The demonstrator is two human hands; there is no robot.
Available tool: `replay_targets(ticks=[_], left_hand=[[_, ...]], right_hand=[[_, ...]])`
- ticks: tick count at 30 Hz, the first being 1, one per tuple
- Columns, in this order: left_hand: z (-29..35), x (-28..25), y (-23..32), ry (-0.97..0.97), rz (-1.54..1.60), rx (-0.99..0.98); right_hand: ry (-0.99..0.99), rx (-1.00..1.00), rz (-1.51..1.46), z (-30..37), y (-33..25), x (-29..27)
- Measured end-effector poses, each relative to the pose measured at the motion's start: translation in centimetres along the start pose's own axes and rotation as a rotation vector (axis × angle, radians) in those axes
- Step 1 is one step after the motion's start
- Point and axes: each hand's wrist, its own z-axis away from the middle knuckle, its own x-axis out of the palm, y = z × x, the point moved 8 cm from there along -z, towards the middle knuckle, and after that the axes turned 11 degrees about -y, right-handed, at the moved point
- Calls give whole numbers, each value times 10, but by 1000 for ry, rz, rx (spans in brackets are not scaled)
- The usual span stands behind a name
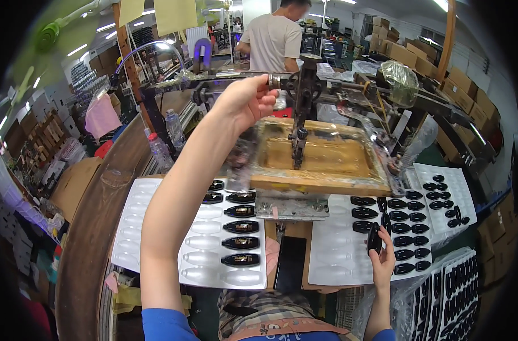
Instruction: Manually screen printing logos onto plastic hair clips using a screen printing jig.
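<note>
My left hand (249, 103) reaches up and forward, its fingers closed round a metal handle (274, 82) on the crossbar of a screen-printing press (307, 91). Below it lies the press's wooden-framed screen (321, 184), its mesh coated yellowish brown. Over the right-hand tray, my right hand (384, 258) pinches a glossy black oval plastic piece (374, 238) between thumb and fingers. That white moulded tray (333, 258) carries rows of similar black pieces. On the left, another white tray (199, 261) holds several black pieces (241, 227) with gold print, lying in its hollows.
A black phone (290, 262) lies between the trays. More black parts fill a tray (441, 179) at far right and wrapped sheets (449, 295) at lower right. Plastic bottles (159, 149) stand left of the press. Beyond it, a person (273, 42) in a light shirt stands facing away.
</note>
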Motion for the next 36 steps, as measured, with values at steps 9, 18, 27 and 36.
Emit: replay_targets(ticks=[9,18,27,36], left_hand=[[-5,12,10,228,-51,-14],[-1,3,3,218,-17,-25],[88,54,14,55,-280,151],[215,33,-121,-227,-730,-117]], right_hand=[[-135,18,236,-31,-19,24],[-346,-290,394,-127,-55,102],[-683,-77,457,-147,-33,188],[-403,-20,488,-140,0,81]])
